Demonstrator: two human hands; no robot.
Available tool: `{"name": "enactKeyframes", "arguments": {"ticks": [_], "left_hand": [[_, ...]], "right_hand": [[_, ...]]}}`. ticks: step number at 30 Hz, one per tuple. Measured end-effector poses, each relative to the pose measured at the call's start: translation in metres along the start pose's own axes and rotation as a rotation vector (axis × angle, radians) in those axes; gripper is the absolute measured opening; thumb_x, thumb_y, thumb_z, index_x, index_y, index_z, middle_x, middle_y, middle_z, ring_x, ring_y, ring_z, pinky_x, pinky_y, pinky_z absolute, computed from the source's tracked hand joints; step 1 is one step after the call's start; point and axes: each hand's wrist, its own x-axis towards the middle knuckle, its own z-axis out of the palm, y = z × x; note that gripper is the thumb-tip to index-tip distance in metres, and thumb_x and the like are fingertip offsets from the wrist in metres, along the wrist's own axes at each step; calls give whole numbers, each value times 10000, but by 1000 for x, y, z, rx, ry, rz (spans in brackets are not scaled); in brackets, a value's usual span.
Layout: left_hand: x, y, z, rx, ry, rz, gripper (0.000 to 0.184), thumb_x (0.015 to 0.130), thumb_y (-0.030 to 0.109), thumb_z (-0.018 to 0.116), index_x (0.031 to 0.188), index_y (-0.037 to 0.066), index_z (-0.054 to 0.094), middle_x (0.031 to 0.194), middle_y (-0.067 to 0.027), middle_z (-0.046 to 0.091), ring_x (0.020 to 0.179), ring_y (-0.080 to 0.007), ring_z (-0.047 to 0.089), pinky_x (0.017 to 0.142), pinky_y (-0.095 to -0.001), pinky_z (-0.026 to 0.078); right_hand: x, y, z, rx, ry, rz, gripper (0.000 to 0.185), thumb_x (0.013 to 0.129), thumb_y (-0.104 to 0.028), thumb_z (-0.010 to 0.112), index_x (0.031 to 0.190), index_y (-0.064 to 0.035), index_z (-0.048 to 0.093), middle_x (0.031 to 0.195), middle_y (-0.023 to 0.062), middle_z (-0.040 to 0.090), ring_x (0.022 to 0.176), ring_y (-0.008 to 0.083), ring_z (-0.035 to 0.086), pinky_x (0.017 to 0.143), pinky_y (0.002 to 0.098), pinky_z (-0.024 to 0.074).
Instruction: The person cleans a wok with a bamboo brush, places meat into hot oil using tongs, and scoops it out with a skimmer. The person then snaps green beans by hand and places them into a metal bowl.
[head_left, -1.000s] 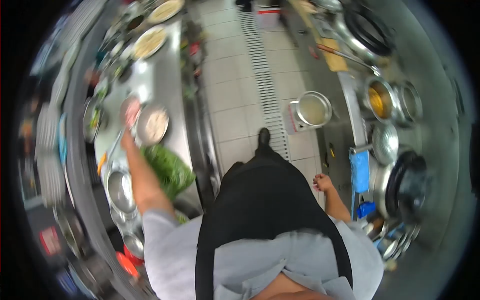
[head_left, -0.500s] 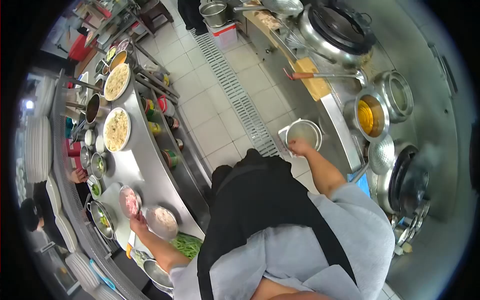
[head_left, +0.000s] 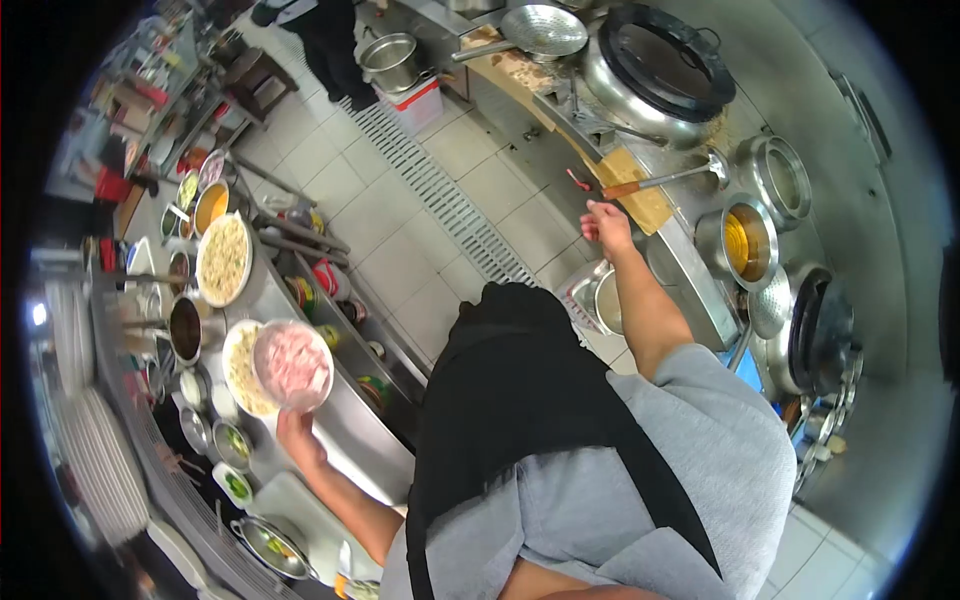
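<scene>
My left hand point(head_left: 297, 432) grips the rim of a bowl of pink raw meat point(head_left: 294, 365). The bowl is lifted above the steel counter and partly covers a plate of pale chopped food point(head_left: 243, 360). Over the floor beside the stove, my right hand point(head_left: 608, 226) is empty, with its fingers loosely bent and apart. Just beyond its fingertips is the wooden handle of a ladle point(head_left: 622, 189), which lies across the stove edge. Below my right wrist stands a pot point(head_left: 607, 303), partly hidden by my forearm.
Another plate of pale food point(head_left: 224, 260) stands farther along the counter. A knife point(head_left: 344, 562) lies near a cutting board point(head_left: 312, 508). On the stove side are a pot of yellow oil point(head_left: 745, 243) and covered woks. A person point(head_left: 325, 45) stands by the floor drain point(head_left: 440, 190).
My left hand has raised the meat bowl off the counter and carried it forward. My right hand has left the floor pot's rim and moved up toward the ladle handle.
</scene>
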Motion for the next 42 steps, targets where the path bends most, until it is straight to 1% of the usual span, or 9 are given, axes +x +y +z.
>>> {"name": "enactKeyframes", "arguments": {"ticks": [4, 5, 13, 23, 32, 38, 39, 40, 42], "left_hand": [[96, -15, 112, -11, -184, -34, 60, 870, 76, 646, 922, 49, 654, 868, -21, 654, 774, -118, 606, 737, -272, 495], [110, -6, 149, -12, -259, -43, 35, 873, 72, 655, 903, 56, 646, 856, -16, 657, 761, -114, 606, 732, -270, 494], [150, 42, 409, 0, -604, -126, 79, 893, 77, 634, 827, 90, 593, 799, 2, 641, 726, -105, 597, 763, -276, 497], [194, 83, 592, 176, -830, -131, 98, 900, 75, 625, 820, 98, 573, 820, -1, 622, 750, -95, 577, 781, -271, 503], [240, 80, 723, 173, -1072, -201, 135, 911, 86, 662, 817, 39, 576, 841, -46, 629, 762, -122, 625, 757, -291, 587], [260, 84, 781, 178, -1258, -195, 96, 905, 69, 669, 849, 32, 601, 840, -30, 611, 747, -99, 609, 705, -280, 596], [261, 89, 790, 191, -1283, -172, 88, 905, 71, 671, 859, 31, 608, 842, -27, 611, 746, -97, 607, 702, -279, 595], [264, 92, 797, 204, -1310, -149, 80, 905, 73, 672, 869, 30, 614, 844, -25, 611, 746, -96, 606, 699, -279, 593], [270, 93, 812, 180, -1365, -124, 64, 903, 62, 665, 874, 20, 626, 851, -28, 622, 743, -88, 601, 691, -266, 578]], "right_hand": [[10, -58, 21, 424, -135, -37, 455, 981, -390, 666, 1247, -31, 578, 991, 98, 725, 780, 164, 688, 696, 310, 585], [25, -63, 23, 456, -172, -52, 535, 983, -421, 654, 1303, -10, 534, 1118, 143, 714, 883, 203, 696, 801, 347, 585], [162, -99, 70, 810, 8, -2, 722, 1000, -402, 627, 1519, -31, 289, 1403, 216, 544, 1197, 331, 587, 1016, 468, 525], [238, -152, 59, 1175, 53, -4, 244, 944, -134, 616, 1164, -44, 563, 1075, 212, 688, 905, 284, 698, 838, 431, 613], [15, -175, -9, 698, -7, -208, 776, 885, -15, 595, 1598, -111, 304, 1377, 202, 564, 953, 173, 638, 779, 316, 593], [-57, -201, 51, 435, 365, -109, 765, 984, -262, 652, 1608, -62, 258, 925, 13, 549, 543, 67, 438, 455, 217, 366], [-58, -199, 61, 198, 465, -128, 760, 1019, -415, 612, 1601, -57, 277, 774, -45, 413, 499, 33, 343, 414, 215, 285], [-61, -204, 67, 192, 481, -135, 708, 1035, -420, 583, 1582, -50, 327, 732, -57, 389, 505, 19, 319, 422, 207, 265], [-66, -213, 71, -5, 477, -44, 513, 1031, -353, 609, 1452, -70, 533, 773, 11, 589, 601, 100, 535, 544, 260, 437]]}}
